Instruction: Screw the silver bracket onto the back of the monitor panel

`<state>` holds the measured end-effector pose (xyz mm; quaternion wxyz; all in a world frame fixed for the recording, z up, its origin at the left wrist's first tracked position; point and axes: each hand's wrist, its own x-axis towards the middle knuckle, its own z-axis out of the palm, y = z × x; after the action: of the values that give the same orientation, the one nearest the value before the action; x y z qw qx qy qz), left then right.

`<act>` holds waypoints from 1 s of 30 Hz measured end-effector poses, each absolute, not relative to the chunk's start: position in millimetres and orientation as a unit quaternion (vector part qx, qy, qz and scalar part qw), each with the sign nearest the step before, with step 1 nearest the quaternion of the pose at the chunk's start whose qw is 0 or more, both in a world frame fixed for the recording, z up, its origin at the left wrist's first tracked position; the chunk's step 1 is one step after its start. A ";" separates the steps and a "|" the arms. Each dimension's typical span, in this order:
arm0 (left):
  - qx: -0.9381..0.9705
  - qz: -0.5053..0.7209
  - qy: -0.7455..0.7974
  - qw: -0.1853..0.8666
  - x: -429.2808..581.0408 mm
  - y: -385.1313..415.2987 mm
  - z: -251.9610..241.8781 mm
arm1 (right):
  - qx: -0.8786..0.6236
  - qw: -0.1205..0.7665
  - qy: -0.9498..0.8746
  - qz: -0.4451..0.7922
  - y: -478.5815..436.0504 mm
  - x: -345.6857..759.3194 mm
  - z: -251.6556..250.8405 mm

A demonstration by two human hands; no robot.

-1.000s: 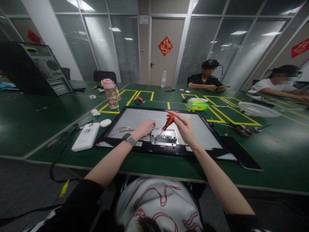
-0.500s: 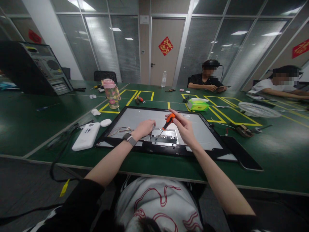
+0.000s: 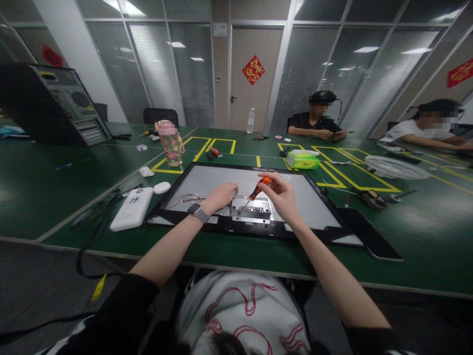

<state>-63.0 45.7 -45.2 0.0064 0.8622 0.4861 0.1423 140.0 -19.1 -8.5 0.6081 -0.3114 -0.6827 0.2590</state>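
By the near desk edge [image 3: 221, 254], my right hand [image 3: 283, 197] grasps a screwdriver [image 3: 257, 190] — metal plate [image 3: 263, 205] still on, seemingly unfinished. Left hand [image 3: 220, 196] — can't tell its hold.

The panel [image 3: 308, 204] has a smooth, matt grey back; the bracket [image 3: 254, 215] on it is shiny bare metal, the screwdriver [image 3: 254, 193] over it plastic-handled with a metal shaft. Beneath the panel, the table [image 3: 229, 254] looks smooth and faintly glossy.
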 end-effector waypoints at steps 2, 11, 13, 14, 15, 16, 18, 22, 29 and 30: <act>0.863 0.140 0.486 0.007 -63.2 46.0 -45.5 | -0.310 0.604 -0.689 0.253 -20.0 140.0 -7.8; 0.862 0.148 0.484 0.011 -63.1 46.4 -46.5 | -0.327 0.622 -0.665 0.251 -19.0 139.4 -7.9; 0.862 0.149 0.484 0.011 -63.2 46.3 -46.5 | -0.322 0.630 -0.660 0.254 -16.9 139.7 -9.6; 0.862 0.148 0.484 0.011 -63.2 46.3 -46.6 | -0.318 0.629 -0.658 0.267 -16.0 140.0 -10.4; 0.862 0.146 0.485 0.010 -63.2 46.5 -46.7 | -0.315 0.624 -0.657 0.283 -15.3 140.3 -11.0; 0.863 0.144 0.485 0.009 -63.2 46.7 -46.9 | -0.311 0.616 -0.657 0.302 -14.8 140.6 -11.5; 0.862 0.142 0.486 0.007 -63.2 47.1 -47.2 | -0.297 0.605 -0.657 0.339 -14.2 140.9 -11.7; 0.862 0.147 0.484 0.005 -63.1 47.3 -47.3 | -0.254 0.595 -0.642 0.411 -13.3 140.6 -10.7; 0.864 0.150 0.480 0.005 -64.0 48.1 -48.5 | -0.245 0.595 -0.618 0.452 -13.2 140.6 -10.1; 0.864 0.150 0.481 0.005 -64.1 48.4 -48.9 | -0.246 0.596 -0.613 0.458 -13.6 140.5 -9.4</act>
<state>-64.1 48.4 -48.9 0.0048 0.8641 0.4806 0.1497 140.5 -13.6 -9.4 0.5956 -0.2460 -0.6126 0.4578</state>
